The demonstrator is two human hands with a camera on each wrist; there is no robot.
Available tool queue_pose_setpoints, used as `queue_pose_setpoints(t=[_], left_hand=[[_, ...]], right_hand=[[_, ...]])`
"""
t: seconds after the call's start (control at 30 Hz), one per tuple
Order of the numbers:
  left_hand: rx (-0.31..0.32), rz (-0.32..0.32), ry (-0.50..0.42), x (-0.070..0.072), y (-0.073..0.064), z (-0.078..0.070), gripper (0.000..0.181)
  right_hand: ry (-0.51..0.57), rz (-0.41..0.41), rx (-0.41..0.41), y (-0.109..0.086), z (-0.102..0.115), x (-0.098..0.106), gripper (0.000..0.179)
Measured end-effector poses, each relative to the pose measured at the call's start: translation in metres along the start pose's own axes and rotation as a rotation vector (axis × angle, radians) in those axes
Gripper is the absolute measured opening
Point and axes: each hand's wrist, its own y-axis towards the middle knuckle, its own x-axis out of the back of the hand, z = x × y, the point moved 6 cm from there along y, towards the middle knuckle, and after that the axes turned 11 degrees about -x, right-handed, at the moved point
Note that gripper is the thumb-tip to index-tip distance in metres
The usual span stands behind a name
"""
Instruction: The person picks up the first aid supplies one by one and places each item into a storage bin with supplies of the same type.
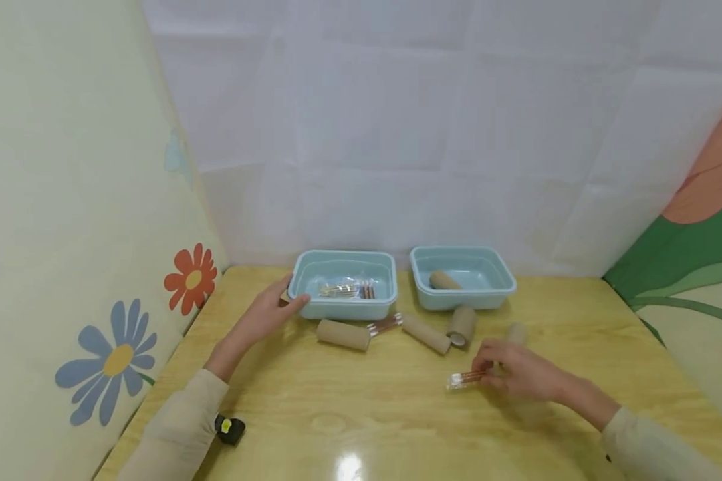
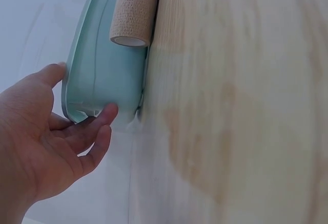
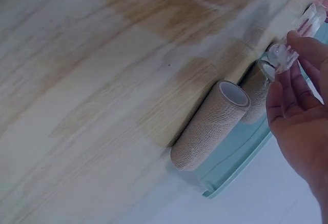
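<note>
My left hand (image 1: 267, 310) holds the left end of a light-blue plastic basin (image 1: 343, 310), its fingers and thumb about the rim in the left wrist view. Inside that basin lie clear packets of swabs (image 1: 339, 290), some with pale sticks, some with brown. Over the table at the right, my right hand (image 1: 520, 372) pinches a clear packet of brown swabs (image 1: 464, 379) by one end. Just behind this hand is a tan crinkled bandage roll (image 1: 517, 332), partly hidden. The right wrist view shows two such rolls, the nearer bandage roll (image 3: 210, 126) lying on its side.
A second light-blue basin (image 1: 466, 300) stands to the right with a bandage roll (image 1: 444, 280) in it. In front of the basins lie more bandage rolls (image 1: 343, 335) and a packet of brown swabs (image 1: 385, 325). A white sheet (image 1: 385, 133) hangs behind the wooden table (image 1: 313, 414).
</note>
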Motion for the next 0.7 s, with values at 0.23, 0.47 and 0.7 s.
queue_pose_setpoints(t=[0.23,0.47,0.7], left_hand=[[-0.004,0.012,0.006,0.002,0.002,-0.003,0.075],[-0.013,0.012,0.013,0.003,0.003,-0.01,0.078],[0.004,0.0,0.004,0.002,-0.001,-0.005,0.074]], right_hand=[[0.022,-0.092,0.04,0.014,0.007,0.007,0.029],[0.229,-0.165,0.001,0.022,0.009,0.014,0.025],[0.305,-0.191,0.005,0.028,0.014,0.013,0.025]])
